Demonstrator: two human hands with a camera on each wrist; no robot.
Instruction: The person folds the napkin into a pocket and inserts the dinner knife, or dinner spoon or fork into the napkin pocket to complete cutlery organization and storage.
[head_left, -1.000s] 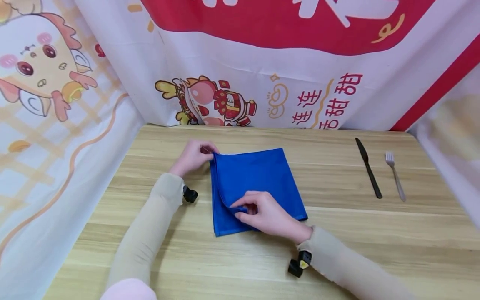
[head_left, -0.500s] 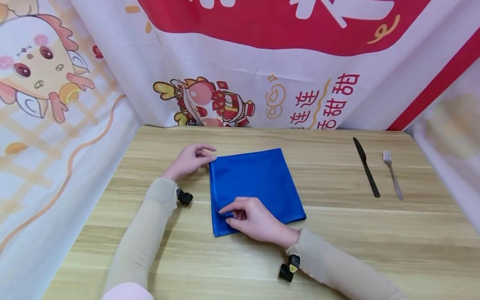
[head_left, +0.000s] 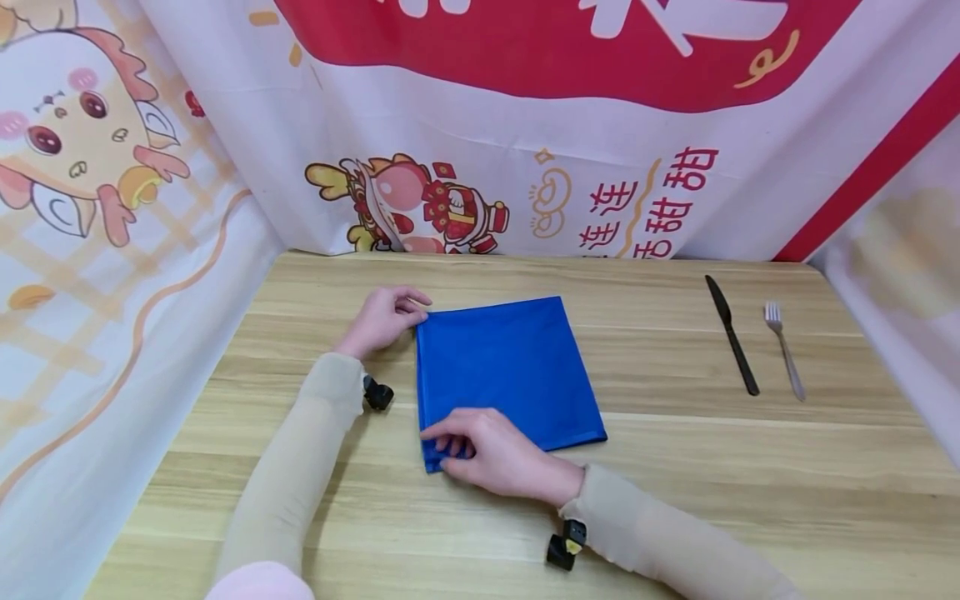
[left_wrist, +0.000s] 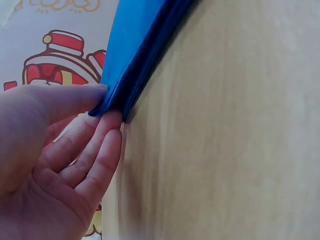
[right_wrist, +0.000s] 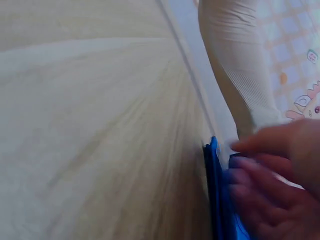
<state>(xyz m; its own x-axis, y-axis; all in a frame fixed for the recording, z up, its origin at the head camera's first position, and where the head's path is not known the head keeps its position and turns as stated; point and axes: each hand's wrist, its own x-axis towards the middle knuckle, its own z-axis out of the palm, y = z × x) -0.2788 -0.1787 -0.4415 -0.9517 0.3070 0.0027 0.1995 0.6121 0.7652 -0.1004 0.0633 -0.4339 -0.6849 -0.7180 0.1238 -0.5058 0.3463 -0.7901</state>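
A folded blue cloth napkin [head_left: 498, 367] lies as a near-square on the wooden table. At its far left corner my left hand [head_left: 382, 318] pinches the layers; in the left wrist view the thumb [left_wrist: 75, 97] is on top and fingertips are below the corner. My right hand [head_left: 495, 454] is over the near left corner, index finger stretched to the left edge and thumb apart from it. In the right wrist view the right hand [right_wrist: 280, 185] is blurred, its fingers against the napkin's upper face beside the stacked edge [right_wrist: 215, 190].
To the right on the table [head_left: 675, 500] lie a black knife [head_left: 732, 337] and a silver fork [head_left: 785, 350], side by side. A printed white and red cloth [head_left: 465, 108] hangs behind the table, with more printed cloth at the left and right sides.
My right hand has drawn the lifted top layer leftward and down until it lies flat along the left edge, and its pinch has loosened. My left hand stays at the far left corner.
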